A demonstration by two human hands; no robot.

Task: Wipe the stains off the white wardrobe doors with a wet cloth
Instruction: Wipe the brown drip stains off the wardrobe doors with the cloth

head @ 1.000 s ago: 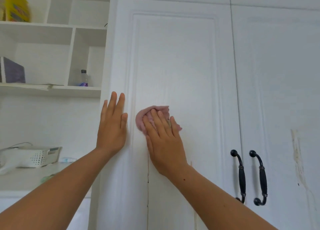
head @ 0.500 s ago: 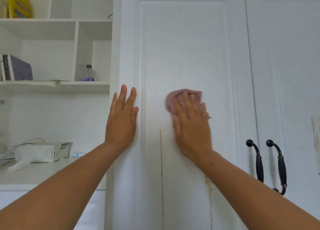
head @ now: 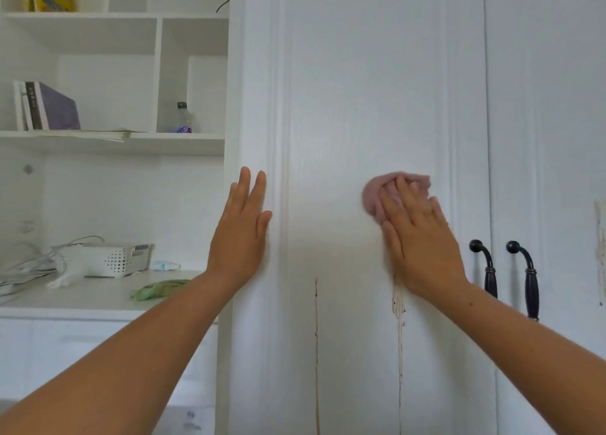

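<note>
Two white wardrobe doors [head: 360, 90] fill most of the view, their tops and bottoms cut off by the frame. At 9 o'clock from them a white shelf unit [head: 157, 74] stands above a tabletop [head: 82, 300]. The left grip [head: 241, 238] lies flat on the left door's outer frame, fingers straight, holding nothing. The right grip [head: 419, 247], blurred, presses a pink cloth [head: 372, 195] against that door's panel with spread, roughly straight fingers. Most of the cloth is hidden under them, with only its edge showing at 11 o'clock. At 6 o'clock from this grip, two thin brown drip stains [head: 316, 336] run down out of frame. Two black handles [head: 529, 280] sit at 3 o'clock from the right wrist, the nearer one partly hidden by the forearm. Another stain [head: 600, 238] is cut off at the right edge. The label on the small bottle [head: 183, 120] on the shelf is unreadable.
</note>
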